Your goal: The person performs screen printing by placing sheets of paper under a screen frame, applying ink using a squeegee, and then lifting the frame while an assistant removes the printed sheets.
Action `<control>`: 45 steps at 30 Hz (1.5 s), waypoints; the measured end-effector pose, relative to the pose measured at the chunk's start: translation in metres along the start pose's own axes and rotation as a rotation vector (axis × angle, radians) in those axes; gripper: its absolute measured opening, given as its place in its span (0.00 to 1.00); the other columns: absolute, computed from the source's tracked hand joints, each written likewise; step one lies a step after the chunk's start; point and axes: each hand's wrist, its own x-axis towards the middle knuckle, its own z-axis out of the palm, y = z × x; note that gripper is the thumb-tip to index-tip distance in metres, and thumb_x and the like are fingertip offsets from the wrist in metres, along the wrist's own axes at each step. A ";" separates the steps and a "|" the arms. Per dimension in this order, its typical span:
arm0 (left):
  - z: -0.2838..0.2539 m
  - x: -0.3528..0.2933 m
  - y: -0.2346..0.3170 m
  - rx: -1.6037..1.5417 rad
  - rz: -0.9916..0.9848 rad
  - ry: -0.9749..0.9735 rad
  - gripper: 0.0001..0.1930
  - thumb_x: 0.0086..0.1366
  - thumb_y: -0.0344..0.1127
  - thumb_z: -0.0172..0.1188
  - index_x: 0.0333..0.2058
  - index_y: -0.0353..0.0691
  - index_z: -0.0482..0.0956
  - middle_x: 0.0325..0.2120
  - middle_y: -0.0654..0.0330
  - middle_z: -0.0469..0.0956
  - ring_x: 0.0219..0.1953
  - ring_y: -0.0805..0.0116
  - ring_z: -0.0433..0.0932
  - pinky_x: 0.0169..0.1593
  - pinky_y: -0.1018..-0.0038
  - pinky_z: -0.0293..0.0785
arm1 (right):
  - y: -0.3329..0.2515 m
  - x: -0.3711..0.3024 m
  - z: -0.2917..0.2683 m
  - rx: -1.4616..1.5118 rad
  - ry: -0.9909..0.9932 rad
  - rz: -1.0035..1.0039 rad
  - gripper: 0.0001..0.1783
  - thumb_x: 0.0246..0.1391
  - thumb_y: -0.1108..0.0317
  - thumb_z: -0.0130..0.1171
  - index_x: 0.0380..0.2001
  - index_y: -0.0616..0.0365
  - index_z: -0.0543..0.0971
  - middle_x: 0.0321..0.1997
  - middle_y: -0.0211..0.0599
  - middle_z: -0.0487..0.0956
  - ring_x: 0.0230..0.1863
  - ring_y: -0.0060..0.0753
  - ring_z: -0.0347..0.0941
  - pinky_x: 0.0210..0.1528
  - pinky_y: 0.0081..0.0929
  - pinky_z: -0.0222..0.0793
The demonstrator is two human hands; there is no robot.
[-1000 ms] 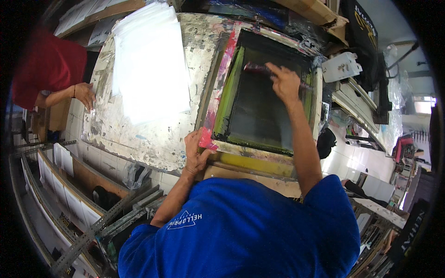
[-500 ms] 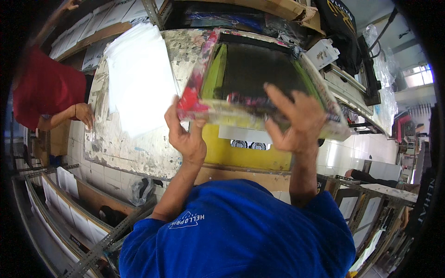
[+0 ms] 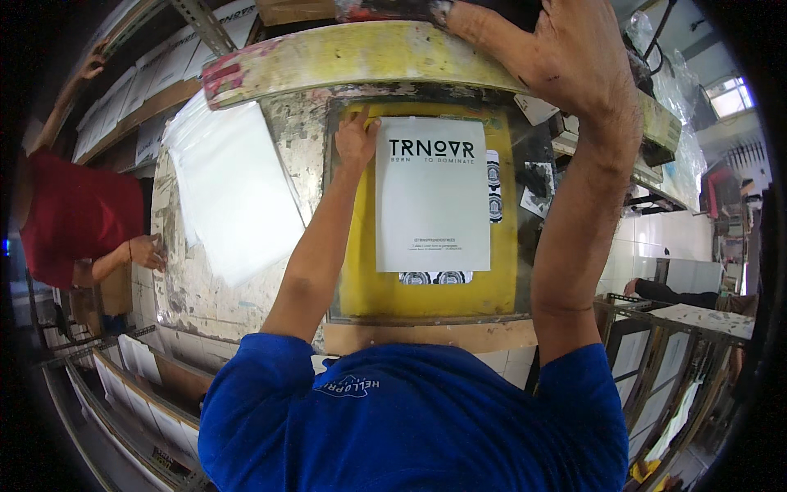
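A screen printing frame [image 3: 352, 61] stands tilted up, its ink-stained yellowish edge toward me. My right hand [image 3: 574, 57] grips it from above near its right part; some fingers are out of sight. Below lies a white plastic-looking sheet [image 3: 433, 201] with black print, flat on a yellow board [image 3: 361, 283]. My left hand [image 3: 357, 139] rests at the sheet's upper left corner, fingers stretched and apart, thumb touching the corner. Strips with black round patterns [image 3: 494, 184] peek out from under the sheet.
Left of the board, a stack of blank white sheets [image 3: 234, 197] lies on the paint-spotted table [image 3: 197, 303]. Another person in a red shirt [image 3: 82, 221] stands at the left, a hand on the table edge. Metal racks [image 3: 123, 369] flank me on both sides.
The frame has swung up and away from me, baring the yellow board and the printed sheet. My left hand has left the frame and moved to the sheet's corner; my right hand has risen with the frame.
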 end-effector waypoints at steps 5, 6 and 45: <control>0.015 0.004 0.009 0.146 0.021 -0.030 0.16 0.60 0.48 0.70 0.45 0.54 0.88 0.51 0.59 0.81 0.52 0.58 0.78 0.54 0.58 0.73 | -0.010 -0.002 -0.011 -0.021 -0.031 -0.052 0.22 0.44 0.60 0.64 0.40 0.65 0.87 0.26 0.43 0.86 0.23 0.32 0.80 0.31 0.26 0.76; 0.014 0.006 0.008 0.009 -0.031 -0.050 0.14 0.60 0.47 0.70 0.43 0.51 0.88 0.45 0.58 0.83 0.47 0.57 0.79 0.50 0.59 0.74 | -0.004 0.003 -0.011 0.039 -0.046 -0.062 0.22 0.44 0.60 0.64 0.40 0.64 0.87 0.25 0.43 0.86 0.23 0.31 0.80 0.31 0.26 0.76; -0.176 -0.189 -0.103 0.243 0.079 0.465 0.22 0.62 0.37 0.68 0.54 0.40 0.80 0.55 0.55 0.80 0.63 0.48 0.71 0.64 0.52 0.64 | 0.057 0.007 -0.004 0.192 -0.188 0.028 0.24 0.64 0.60 0.60 0.59 0.61 0.78 0.57 0.44 0.81 0.58 0.33 0.75 0.66 0.30 0.65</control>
